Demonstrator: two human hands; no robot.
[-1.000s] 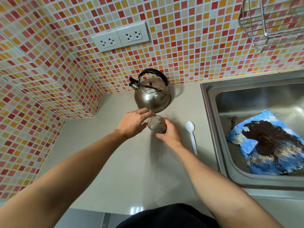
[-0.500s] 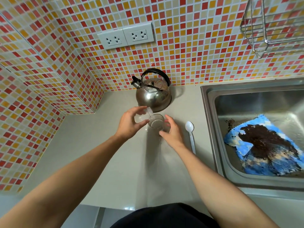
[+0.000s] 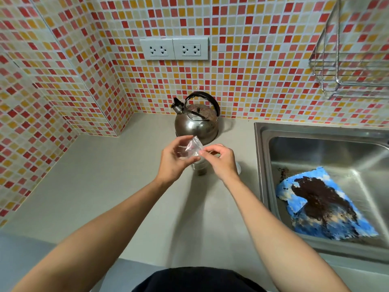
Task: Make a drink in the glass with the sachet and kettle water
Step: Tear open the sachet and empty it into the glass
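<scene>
Step in hand: opening the sachet (image 3: pixel 190 149) above the glass (image 3: pixel 200 168), judged from the two-handed hold.
Left hand (image 3: pixel 173 160): closed around the clear sachet, thumb and fingers on its left half, held in the air just in front of the kettle.
Right hand (image 3: pixel 221 160): pinching the sachet's right edge between thumb and forefinger.
Glass: upright on the counter (image 3: pixel 109 186) under and between both hands, mostly hidden; contents impossible to tell.
Advice: tear at the pinched edge only, slowly, mouth kept over the glass; pull sideways, not up, so nothing scatters on the counter.
Spoon (image 3: pixel 238 167): one, only a sliver showing just right of the right hand.
Kettle (image 3: pixel 196 121): one, steel, lid on, behind the glass against the tiled wall.
Sink (image 3: pixel 263 165): one, to the right, holding one blue cloth (image 3: pixel 320 205) with a dark stain.
Sockets (image 3: pixel 174 49): two plates side by side on the wall.
Wire rack (image 3: pixel 347 66): one, top right.
</scene>
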